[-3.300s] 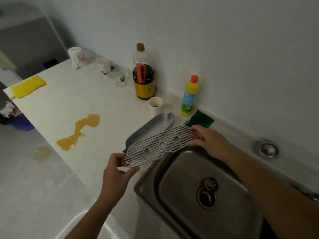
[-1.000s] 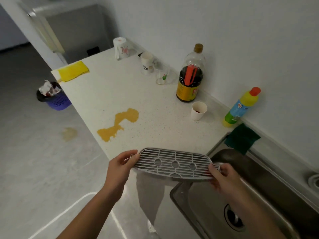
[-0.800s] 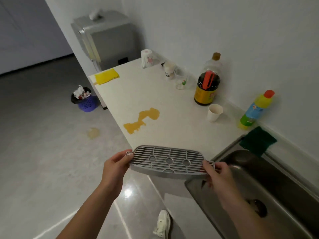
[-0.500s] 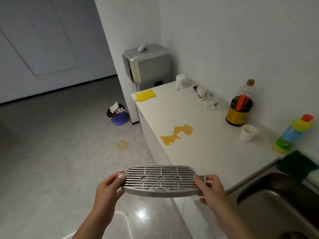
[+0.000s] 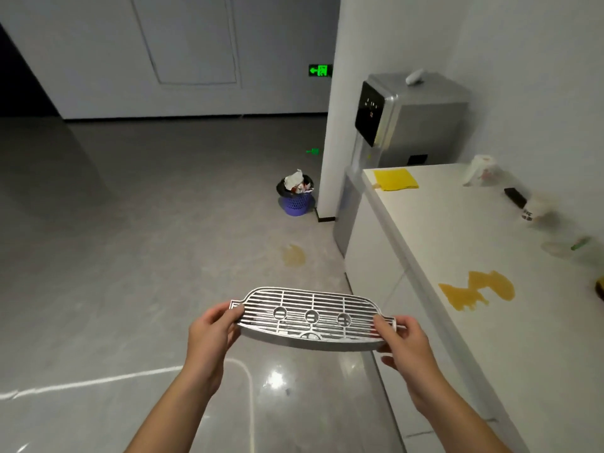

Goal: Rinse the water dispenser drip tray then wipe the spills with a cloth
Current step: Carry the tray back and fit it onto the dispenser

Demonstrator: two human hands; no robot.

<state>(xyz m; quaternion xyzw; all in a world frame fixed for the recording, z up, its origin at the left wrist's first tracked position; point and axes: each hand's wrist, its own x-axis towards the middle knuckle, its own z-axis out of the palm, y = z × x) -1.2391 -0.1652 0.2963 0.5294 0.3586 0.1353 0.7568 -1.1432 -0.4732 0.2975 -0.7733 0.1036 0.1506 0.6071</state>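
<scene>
The floor (image 5: pixel 130 256) took up most of the view, with an amber puddle (image 5: pixel 294 255) on it near the foot of the counter (image 5: pixel 490 322). The counter ran along the right, carrying a second, larger amber spill (image 5: pixel 475 291) and, at its far end, a yellow cloth (image 5: pixel 395 179). Beyond that end stood the water dispenser (image 5: pixel 411 119), and a purple bin (image 5: pixel 296 199) sat on the floor near it.

The drip tray (image 5: pixel 312 318), grille fitted on top, was held out over the floor, just beside the counter edge and well apart from the dispenser. The left hand (image 5: pixel 209 338) was closed on its left tab and the right hand (image 5: pixel 403 341) on its right tab, thumbs on top and fingers beneath.

The step appeared to be carrying the tray back to the dispenser. Doing it well probably meant keeping the tray level so any leftover water stayed inside, holding both ends evenly so the grille did not shift, and stepping around the floor puddle, which looked slippery. The yellow cloth lay handy beside the dispenser for the wiping to follow.
</scene>
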